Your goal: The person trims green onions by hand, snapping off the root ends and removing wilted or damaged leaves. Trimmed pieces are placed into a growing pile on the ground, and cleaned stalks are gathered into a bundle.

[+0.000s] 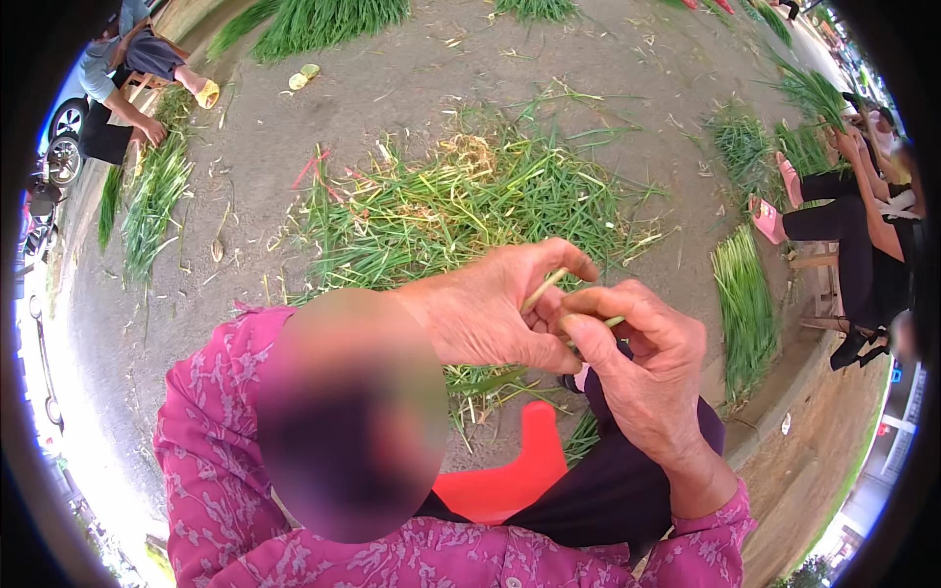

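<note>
My left hand (500, 309) is curled around a thin pale-green stalk (545, 289), its forefinger and thumb spread apart at the tips. Meeting it on the right, my right hand (647, 360) pinches a short green stalk piece (616, 321) between thumb and fingers. The fingertips of both hands nearly touch, and they partly hide what lies between them. A green leaf (500, 382) shows below the left wrist. Beyond the hands spreads a loose heap of green leaves and stalks (441, 213) with yellowed bits on the ground.
A red plastic object (514, 478) lies between my legs. Neat bundles of long green leaves rest at the right (744, 316), left (154, 213) and top (331, 26). One seated person (110, 81) is at upper left; others (860, 220) sit at right. A blurred patch hides part of the view.
</note>
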A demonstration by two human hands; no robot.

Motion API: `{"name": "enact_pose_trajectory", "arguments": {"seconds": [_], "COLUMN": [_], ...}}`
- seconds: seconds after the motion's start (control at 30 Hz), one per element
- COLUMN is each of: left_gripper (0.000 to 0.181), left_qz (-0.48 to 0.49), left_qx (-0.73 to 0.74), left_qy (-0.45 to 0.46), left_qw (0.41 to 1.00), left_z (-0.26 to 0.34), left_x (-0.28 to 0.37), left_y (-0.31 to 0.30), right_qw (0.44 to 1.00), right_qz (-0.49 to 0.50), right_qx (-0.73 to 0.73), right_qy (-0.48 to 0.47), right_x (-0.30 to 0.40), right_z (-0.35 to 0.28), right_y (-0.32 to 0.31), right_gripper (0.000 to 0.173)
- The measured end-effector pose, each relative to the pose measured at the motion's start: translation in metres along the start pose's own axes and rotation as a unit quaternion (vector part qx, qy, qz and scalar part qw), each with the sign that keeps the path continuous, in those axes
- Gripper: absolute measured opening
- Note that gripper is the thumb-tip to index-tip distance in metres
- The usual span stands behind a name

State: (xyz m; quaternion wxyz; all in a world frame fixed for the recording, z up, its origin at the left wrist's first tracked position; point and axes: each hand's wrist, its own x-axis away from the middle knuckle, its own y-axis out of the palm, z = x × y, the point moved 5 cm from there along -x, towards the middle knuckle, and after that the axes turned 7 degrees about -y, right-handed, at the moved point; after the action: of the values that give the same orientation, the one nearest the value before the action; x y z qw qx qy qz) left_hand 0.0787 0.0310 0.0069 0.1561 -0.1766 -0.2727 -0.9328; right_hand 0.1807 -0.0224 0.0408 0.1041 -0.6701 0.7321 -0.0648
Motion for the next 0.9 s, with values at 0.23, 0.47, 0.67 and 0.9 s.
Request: {"name": "enact_pose_trajectory", "arguments": {"seconds": [0.23, 0.47, 0.67, 0.9], "left_gripper": [0.044, 0.048, 0.063, 0.045], "left_qz": [-0.044, -0.023, -0.086, 0.377], "left_qx": [-0.061, -0.099, -0.162, -0.506], "left_qy": [0.162, 0.151, -0.003, -0.125], "left_qw": [0.984, 0.983, 0.983, 0.766], "left_z": [-0.004, -0.017, -0.038, -0.159], "left_x": [-0.008, -0.022, -0.057, -0.071], "left_y": [0.036, 0.047, 0.014, -0.209], "right_qw": [0.996, 0.996, 0.989, 0.983], "right_qz": [-0.044, -0.076, 0.088, 0.095], "right_qx": [-0.028, 0.005, -0.117, -0.152], "right_qy": [-0.065, -0.041, -0.017, 0.03], "right_x": [0.009, 0.019, 0.024, 0.023], "right_z": [-0.015, -0.015, -0.011, -0.009], "right_y": [-0.008, -0.019, -0.045, -0.05], "right_gripper": [0.03, 0.015, 0.015, 0.023]}}
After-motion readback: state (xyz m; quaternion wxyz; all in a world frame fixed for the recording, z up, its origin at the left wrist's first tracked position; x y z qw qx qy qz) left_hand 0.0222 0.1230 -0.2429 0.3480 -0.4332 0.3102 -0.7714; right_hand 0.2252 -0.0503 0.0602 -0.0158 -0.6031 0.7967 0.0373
